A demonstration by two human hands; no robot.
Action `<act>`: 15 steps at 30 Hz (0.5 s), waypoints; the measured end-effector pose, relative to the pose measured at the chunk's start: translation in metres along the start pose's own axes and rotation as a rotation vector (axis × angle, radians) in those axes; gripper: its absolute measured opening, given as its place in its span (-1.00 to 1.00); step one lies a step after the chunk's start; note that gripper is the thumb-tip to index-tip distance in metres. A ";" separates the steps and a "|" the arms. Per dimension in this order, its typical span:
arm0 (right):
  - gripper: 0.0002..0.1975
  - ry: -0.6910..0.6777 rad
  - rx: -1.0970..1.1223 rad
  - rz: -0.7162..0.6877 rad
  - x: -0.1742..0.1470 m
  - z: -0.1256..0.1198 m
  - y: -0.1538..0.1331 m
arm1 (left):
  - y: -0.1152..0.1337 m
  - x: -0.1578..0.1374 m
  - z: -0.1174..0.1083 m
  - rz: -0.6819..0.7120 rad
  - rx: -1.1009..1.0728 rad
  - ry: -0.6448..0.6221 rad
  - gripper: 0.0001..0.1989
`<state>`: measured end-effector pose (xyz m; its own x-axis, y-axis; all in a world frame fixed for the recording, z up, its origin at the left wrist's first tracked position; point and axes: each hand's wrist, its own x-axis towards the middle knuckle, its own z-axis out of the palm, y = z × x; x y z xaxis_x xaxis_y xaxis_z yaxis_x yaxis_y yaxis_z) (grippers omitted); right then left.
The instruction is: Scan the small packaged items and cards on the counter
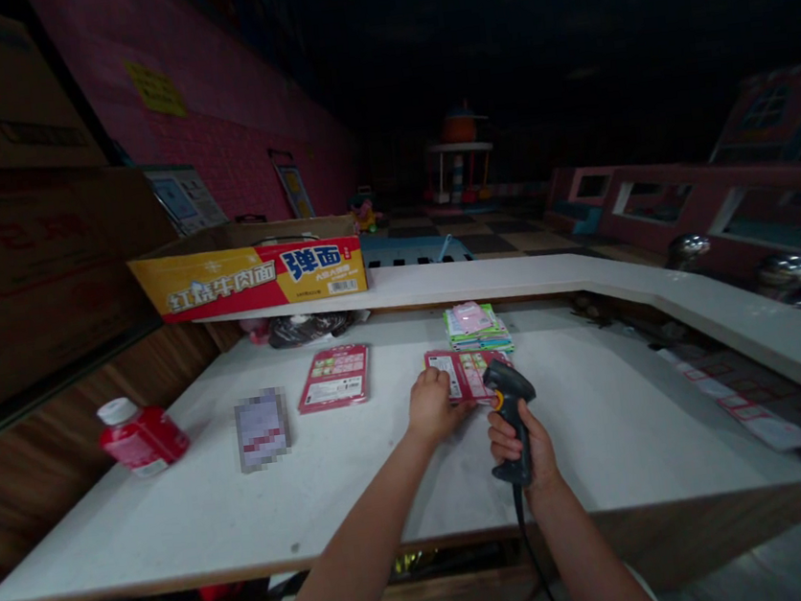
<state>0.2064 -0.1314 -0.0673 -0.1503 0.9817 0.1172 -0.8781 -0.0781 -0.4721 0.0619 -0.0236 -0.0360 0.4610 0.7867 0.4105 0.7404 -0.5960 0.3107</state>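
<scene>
Black scanner [514,409] gripped in the right fingers [504,438], I see from afar; the left fingers [439,383] touch a red packet [469,372], whether gripping I can't tell.

Dim light, pink wall [228,145] at left, checkered floor [523,229] beyond a white counter [251,515], pink partition [704,194] at right

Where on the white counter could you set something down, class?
Free: right of the scanner and right hand; the front left, bordered by the red bottle, pixelated item and left forearm. Crowded: where the left hand touches a pink pack just in front of the green-edged stack.
</scene>
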 end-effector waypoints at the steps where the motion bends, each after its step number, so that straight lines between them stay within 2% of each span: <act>1: -0.71 0.001 0.011 0.003 0.000 0.000 0.000 | 0.002 0.002 0.003 -0.024 -0.009 0.008 -0.51; 8: -0.69 0.013 -0.009 0.032 0.003 0.001 -0.002 | -0.014 0.000 0.017 -0.095 -0.186 0.175 -0.43; 12: -0.65 -0.002 -0.005 0.084 0.004 0.002 -0.002 | -0.018 -0.004 0.018 -0.141 -0.267 0.189 -0.48; 15: -0.69 0.057 -0.050 0.125 0.003 0.002 0.001 | -0.021 -0.006 0.007 -0.112 -0.233 0.188 -0.50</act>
<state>0.2038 -0.1285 -0.0653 -0.2301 0.9732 0.0055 -0.8300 -0.1933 -0.5232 0.0473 -0.0147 -0.0508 0.2685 0.8188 0.5074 0.6392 -0.5455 0.5421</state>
